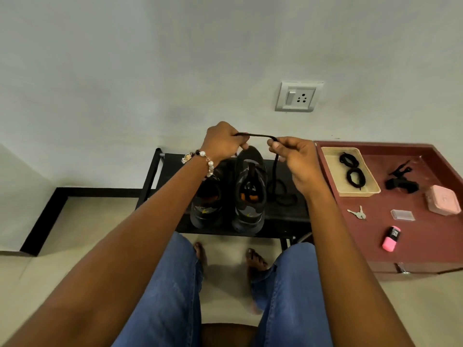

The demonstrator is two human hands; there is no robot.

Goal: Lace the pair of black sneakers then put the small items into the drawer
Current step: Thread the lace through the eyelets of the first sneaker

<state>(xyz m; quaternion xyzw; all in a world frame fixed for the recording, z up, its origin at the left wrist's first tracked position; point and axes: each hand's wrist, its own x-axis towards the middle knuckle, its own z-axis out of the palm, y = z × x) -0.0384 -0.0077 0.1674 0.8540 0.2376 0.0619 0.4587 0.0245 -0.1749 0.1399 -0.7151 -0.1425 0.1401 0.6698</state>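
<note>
Black sneakers [248,194] stand side by side mid-rack [288,216], toes toward the wall, long axes running front to back. Light, soft-bodied, I judge.

Lace [258,135]: limp and thin, stretched left-right above the shoes, its tail hanging to the rack. Best taken near the tip.

Left hand [221,144] and right hand [295,161] each pinch it.

What we cannot make out

Our left hand [223,141] and forearm hide most of the left sneaker [206,204]; the drawer front [406,267] barely shows; the black clump [400,182] stays unidentifiable.
</note>
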